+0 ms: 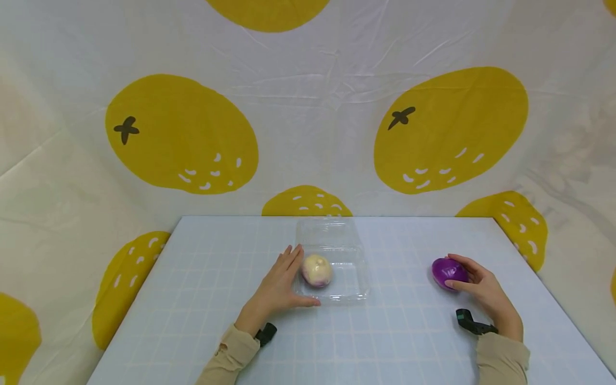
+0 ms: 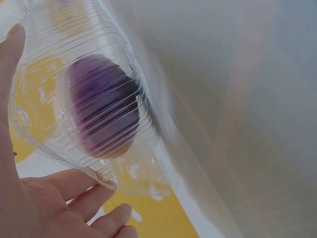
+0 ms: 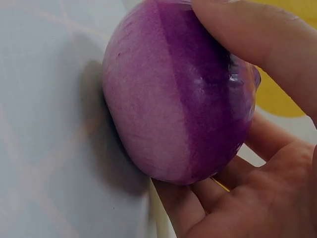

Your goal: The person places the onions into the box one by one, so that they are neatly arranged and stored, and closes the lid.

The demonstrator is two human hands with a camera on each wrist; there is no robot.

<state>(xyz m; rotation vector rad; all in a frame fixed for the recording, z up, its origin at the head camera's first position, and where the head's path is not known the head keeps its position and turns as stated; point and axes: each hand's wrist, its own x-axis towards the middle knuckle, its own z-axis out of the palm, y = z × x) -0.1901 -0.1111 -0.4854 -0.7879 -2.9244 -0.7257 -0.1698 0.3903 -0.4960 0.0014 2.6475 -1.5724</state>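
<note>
A clear plastic clamshell box [image 1: 349, 280] lies with its lid [image 1: 327, 232] folded back. One onion [image 1: 316, 270], pale on top and purple lower down, sits in the box's left half; its purple underside shows through the ribbed plastic in the left wrist view. My left hand [image 1: 279, 283] touches the box's left side, fingers and thumb extended and spread about its edge. Well to the right, my right hand [image 1: 486, 291] holds a glossy purple onion [image 1: 447, 272] between thumb and fingers. In the right wrist view this onion [image 3: 158, 99] casts a shadow on the tabletop beside it.
The table [image 1: 385, 342] has a pale blue cover with a light grid. Behind it hangs a white cloth [image 1: 317, 139] printed with large yellow fruit. The box stands near the table's back edge. A dark wrist strap [image 1: 474, 323] shows at the right cuff.
</note>
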